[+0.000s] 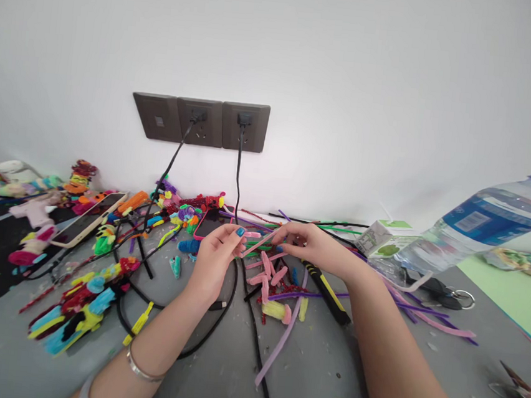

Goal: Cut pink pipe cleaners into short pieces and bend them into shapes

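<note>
My left hand (217, 252) pinches a pink pipe cleaner (257, 243) between thumb and fingers, near the middle of the view. The strand runs right to my right hand (307, 243), whose fingertips are closed on its other end. A short folded pink end shows at my left fingertips. Just below and between the hands lie several short pink pieces (266, 279) and a yellow piece with a pink tip (276, 311). A black and yellow tool (329, 296) rests under my right wrist.
Colourful pipe-cleaner figures (79, 306) and black cables (233, 290) cover the left side. A phone (89, 219) lies farther left. A tilted water bottle (483, 223), a drink carton (386, 239), keys (460, 298) and scissors (517, 383) are at the right. A wall stands behind.
</note>
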Tool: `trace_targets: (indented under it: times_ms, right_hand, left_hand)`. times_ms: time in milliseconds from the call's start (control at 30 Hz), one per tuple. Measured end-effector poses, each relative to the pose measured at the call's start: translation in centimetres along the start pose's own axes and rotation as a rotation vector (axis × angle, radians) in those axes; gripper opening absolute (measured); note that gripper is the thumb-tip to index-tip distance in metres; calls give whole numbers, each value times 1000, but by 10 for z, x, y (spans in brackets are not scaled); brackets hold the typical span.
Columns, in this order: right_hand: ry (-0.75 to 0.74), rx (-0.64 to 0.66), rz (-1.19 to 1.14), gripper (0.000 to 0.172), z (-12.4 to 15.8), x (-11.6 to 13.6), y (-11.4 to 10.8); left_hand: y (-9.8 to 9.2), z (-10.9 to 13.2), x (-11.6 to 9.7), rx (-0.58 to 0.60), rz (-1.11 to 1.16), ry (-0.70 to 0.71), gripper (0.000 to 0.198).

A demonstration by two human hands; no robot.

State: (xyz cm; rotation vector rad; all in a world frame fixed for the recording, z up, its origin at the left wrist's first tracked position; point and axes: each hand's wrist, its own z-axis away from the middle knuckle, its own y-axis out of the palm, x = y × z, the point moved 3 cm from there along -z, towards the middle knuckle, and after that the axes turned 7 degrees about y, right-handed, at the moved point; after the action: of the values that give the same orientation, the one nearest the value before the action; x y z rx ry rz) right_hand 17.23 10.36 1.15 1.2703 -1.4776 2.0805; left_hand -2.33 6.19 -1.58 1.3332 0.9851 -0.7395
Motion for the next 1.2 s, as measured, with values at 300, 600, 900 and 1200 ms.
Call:
trace_targets:
  times_ms: [300,600,900,1200]
  right_hand:
    - [46,139,-11,17,-1,0,7]
    - [49,160,-48,26,-1,-3,6]
    - [77,142,-17,24,-2,-11,7]
    - [61,135,-3,24,-1,-7,6]
  left_hand:
    - [7,6,-2,298,-338,144,12]
    - [12,12,-1,459,-611,267,17]
    - [2,13,-32,214,-944,801,32]
    - [-14,-3,-24,138,-1464,704,49]
